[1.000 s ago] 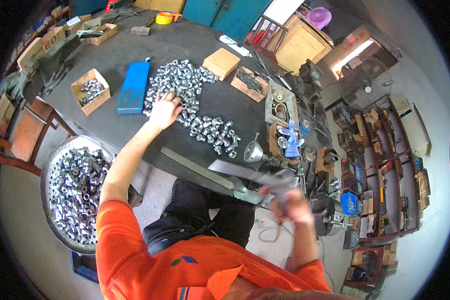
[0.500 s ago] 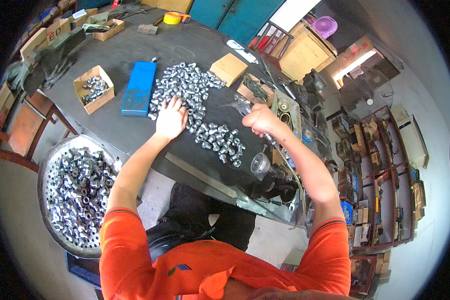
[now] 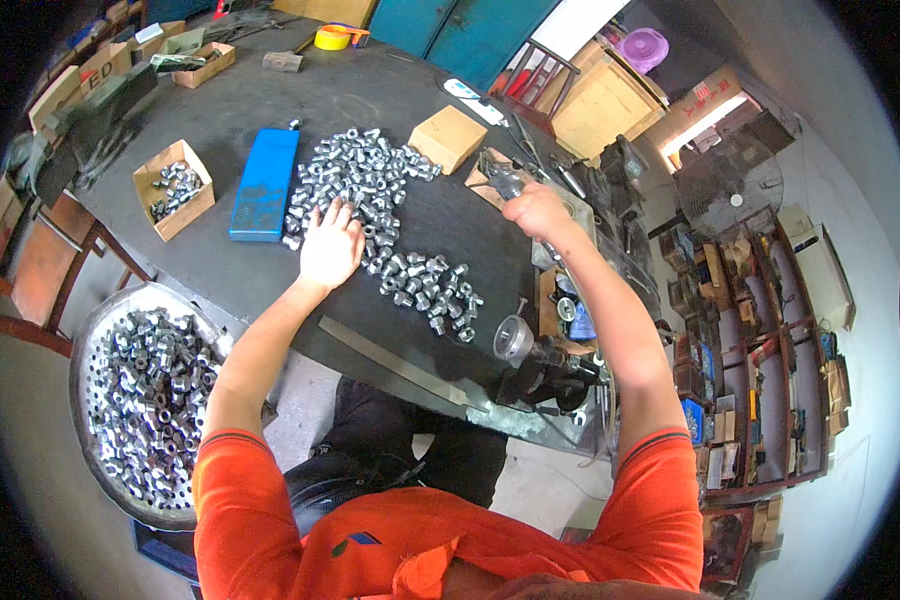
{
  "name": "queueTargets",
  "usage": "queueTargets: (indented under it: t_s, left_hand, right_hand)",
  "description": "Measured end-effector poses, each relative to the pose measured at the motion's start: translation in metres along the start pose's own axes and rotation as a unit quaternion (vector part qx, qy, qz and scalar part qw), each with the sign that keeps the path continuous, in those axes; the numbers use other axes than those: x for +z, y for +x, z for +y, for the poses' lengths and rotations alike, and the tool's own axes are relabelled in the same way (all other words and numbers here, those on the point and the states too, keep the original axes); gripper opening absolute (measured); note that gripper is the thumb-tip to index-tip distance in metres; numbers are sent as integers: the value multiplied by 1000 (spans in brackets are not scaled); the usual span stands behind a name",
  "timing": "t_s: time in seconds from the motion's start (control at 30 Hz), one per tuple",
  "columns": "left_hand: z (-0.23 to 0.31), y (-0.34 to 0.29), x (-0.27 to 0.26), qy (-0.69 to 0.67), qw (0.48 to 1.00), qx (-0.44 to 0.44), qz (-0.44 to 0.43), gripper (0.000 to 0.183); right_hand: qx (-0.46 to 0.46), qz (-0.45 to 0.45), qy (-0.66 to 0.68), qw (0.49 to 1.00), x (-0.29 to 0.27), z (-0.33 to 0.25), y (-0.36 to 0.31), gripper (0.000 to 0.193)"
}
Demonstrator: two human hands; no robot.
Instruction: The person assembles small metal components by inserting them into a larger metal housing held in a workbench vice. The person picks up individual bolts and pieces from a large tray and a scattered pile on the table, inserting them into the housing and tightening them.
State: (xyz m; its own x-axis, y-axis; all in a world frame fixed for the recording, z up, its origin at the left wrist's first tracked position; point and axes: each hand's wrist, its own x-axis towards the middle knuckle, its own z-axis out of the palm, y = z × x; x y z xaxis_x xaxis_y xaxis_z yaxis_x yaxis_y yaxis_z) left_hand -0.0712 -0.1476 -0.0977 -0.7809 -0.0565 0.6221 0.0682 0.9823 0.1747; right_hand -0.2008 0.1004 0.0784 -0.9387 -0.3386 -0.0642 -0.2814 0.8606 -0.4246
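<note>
Shiny metal hex fittings lie in a loose pile (image 3: pixel 350 180) on the dark tabletop, with a smaller cluster (image 3: pixel 430 290) nearer me. My left hand (image 3: pixel 331 248) rests palm down at the pile's near left edge, its fingers stretched over the fittings. My right hand (image 3: pixel 538 212) is closed around a metal hand tool (image 3: pixel 505 180), which has a hose running back along my forearm. The tool's front end is over a small open carton (image 3: pixel 488 165); its exact kind is unclear. A long blue box (image 3: pixel 265 185) lies left of the pile.
A perforated metal bowl (image 3: pixel 82 400) heaped with fittings stands at the lower left. On the table are a cardboard box of fittings (image 3: pixel 192 212), a closed carton (image 3: pixel 448 138), a flat metal bar (image 3: pixel 390 360) and a clamp-like machine (image 3: pixel 540 375). Shelves (image 3: pixel 760 360) stand at right.
My right hand and the tool have moved away from me and slightly right, toward the small open carton. My left hand stays on the fittings. The whole view has shifted slightly.
</note>
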Motion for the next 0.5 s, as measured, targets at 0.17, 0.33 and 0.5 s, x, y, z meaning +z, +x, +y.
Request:
queueTargets:
  t_s: [0.17, 0.33, 0.5]
  left_hand:
    - [1, 0, 0, 5, 1000, 0, -11, 22]
    - [0, 1, 0, 7, 1000, -2, -10, 22]
    - [3, 2, -1, 14, 1000, -2, -20, 23]
  right_hand:
    - [69, -12, -23, 997, 13, 5, 1, 27]
    - [79, -18, -34, 996, 12, 4, 3, 32]
    - [63, 7, -57, 996, 26, 18, 11, 36]
